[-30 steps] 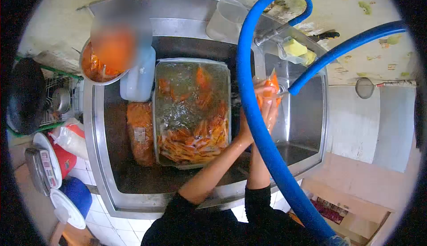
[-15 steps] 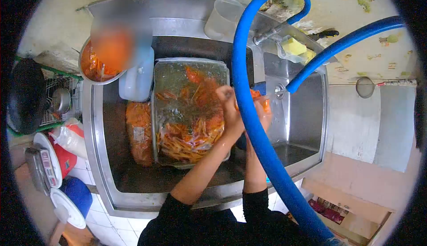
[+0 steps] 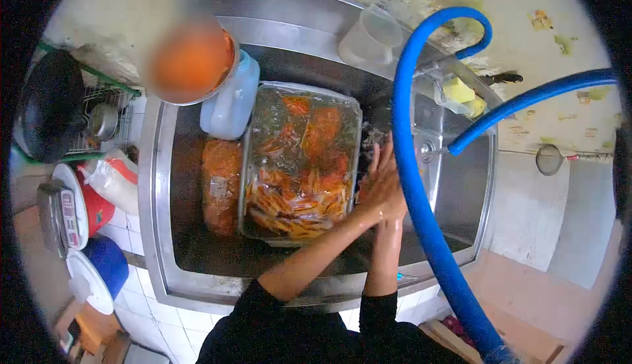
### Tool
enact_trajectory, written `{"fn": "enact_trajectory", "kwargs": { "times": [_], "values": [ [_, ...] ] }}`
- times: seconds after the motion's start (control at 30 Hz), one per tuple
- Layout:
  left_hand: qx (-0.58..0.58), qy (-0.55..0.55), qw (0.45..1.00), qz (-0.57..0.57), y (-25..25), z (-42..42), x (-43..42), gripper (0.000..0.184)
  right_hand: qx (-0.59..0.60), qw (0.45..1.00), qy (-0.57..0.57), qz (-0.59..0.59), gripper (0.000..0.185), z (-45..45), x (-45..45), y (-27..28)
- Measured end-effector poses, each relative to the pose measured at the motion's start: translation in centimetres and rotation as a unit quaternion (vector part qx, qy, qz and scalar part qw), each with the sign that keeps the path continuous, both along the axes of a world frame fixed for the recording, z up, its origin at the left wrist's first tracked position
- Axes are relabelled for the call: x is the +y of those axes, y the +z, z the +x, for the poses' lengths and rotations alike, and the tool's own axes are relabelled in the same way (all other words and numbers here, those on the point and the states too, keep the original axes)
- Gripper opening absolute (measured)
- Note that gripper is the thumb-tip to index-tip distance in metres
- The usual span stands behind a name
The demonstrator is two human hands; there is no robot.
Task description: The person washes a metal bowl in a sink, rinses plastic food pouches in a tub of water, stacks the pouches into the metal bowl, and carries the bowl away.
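My left hand (image 3: 380,189) lies over my right hand (image 3: 396,203) just right of the tub, its fingers stretched out. The two wet hands overlap and touch. Most of the right hand's fingers are hidden by the left hand and by a thick blue hose (image 3: 421,212) crossing in front. I make out nothing held between them. Beside them in the sink stands a clear rectangular tub (image 3: 247,196) of water. Reddish-orange chunks (image 3: 322,130) float in it, with many thin orange strips (image 3: 299,203) toward the near side.
A wrapped orange-brown package (image 3: 220,189) and a pale blue jug (image 3: 230,101) lie left of the tub. A metal bowl (image 3: 232,78) with orange contents sits on the sink's left corner. A clear pitcher (image 3: 372,38) stands behind, and yellow sponges (image 3: 459,92) lie by the tap.
An orange piece held in my hands half a second ago no longer shows there. My hands have come together, left over right, fingers extended. The head view has shifted, moving the sink rightward.
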State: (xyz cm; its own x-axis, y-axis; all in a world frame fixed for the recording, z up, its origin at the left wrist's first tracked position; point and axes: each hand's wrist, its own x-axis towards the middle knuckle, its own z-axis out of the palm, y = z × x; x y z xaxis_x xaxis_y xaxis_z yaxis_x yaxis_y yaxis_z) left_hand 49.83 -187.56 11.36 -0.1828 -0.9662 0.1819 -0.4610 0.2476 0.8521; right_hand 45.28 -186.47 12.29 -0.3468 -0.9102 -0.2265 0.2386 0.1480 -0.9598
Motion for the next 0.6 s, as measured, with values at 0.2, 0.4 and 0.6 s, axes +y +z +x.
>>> {"fn": "enact_trajectory", "kwargs": {
  "times": [0.2, 0.4, 0.6],
  "values": [
    [0.183, -0.077, 0.978, 0.062, 1.8, 5.3, 3.4, 0.066, 0.024, 0.997, 0.064, 0.026, 0.037, -0.5, -0.7, 0.7],
    [0.275, 0.073, 0.958, -0.030, 1.1, 8.2, 6.1, 0.069, -0.131, 0.975, 0.177, -0.036, 0.034, 0.7, -0.7, -2.7],
    [0.239, 0.348, 0.903, 0.081, -3.9, 15.4, 7.9, 0.034, 0.238, 0.956, 0.125, 0.116, 0.024, 0.1, 1.8, -20.1]
  ]
}}
